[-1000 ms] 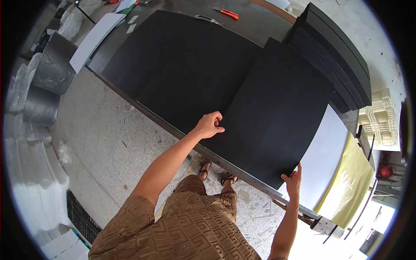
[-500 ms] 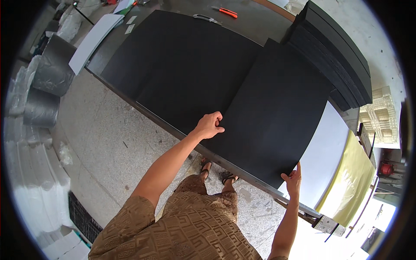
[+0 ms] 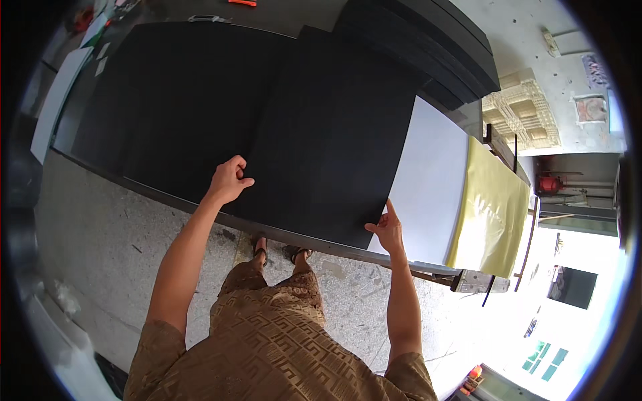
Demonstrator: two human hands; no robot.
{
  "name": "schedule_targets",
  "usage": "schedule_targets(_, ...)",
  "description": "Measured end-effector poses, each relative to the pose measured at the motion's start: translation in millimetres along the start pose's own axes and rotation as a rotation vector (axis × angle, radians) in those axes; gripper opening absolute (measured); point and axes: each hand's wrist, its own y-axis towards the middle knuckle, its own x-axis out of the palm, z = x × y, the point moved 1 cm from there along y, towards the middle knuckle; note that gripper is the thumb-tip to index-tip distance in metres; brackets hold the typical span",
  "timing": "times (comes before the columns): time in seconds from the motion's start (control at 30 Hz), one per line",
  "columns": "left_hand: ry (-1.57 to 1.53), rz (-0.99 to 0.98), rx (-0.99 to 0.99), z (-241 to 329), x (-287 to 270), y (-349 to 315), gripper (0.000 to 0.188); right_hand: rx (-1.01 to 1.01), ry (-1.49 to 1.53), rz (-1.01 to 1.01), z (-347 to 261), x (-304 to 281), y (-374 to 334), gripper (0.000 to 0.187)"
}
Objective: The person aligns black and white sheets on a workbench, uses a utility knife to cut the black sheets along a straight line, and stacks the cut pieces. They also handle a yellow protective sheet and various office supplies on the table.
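A large black sheet [image 3: 334, 127] lies on the table, its left part overlapping another wide black sheet [image 3: 174, 100]. At the left edge of the upper sheet, near the front, rests my left hand [image 3: 229, 180]. Its fingers are curled in and its thumb points out over the sheet; whether the edge is between them is hidden. My right hand [image 3: 388, 230] is at the sheet's front right corner, index finger stretched along the right edge and thumb spread out. Beneath that edge a white sheet [image 3: 428, 180] shows.
Yellow glossy sheeting [image 3: 491, 207] covers the table's right end. A tall stack of black sheets [image 3: 428, 47] stands at the back right. A grey-handled cutter [image 3: 208, 19] and an orange-handled tool [image 3: 242, 3] lie at the back. Pale boards [image 3: 63, 100] jut over the left end.
The view has swung to the right, so the table and its contents sit further left in the picture. Both hands keep about the same places on the black sheet's edges.
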Motion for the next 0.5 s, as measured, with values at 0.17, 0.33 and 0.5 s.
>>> schedule_targets(0.17, 0.008, -0.016, -0.021, 6, -1, 0, 0.034, 0.038, 0.014, 0.019, 3, 1, -3, 0.099)
schedule_targets(0.33, 0.041, 0.003, 0.001, 4, 2, 2, 0.035, 0.06, 0.032, 0.006, 5, 1, -5, 0.099)
schedule_targets(0.5, -0.022, 0.066, 0.002, -2, 1, -5, 0.037, 0.005, 0.039, -0.001, 11, 3, 0, 0.096)
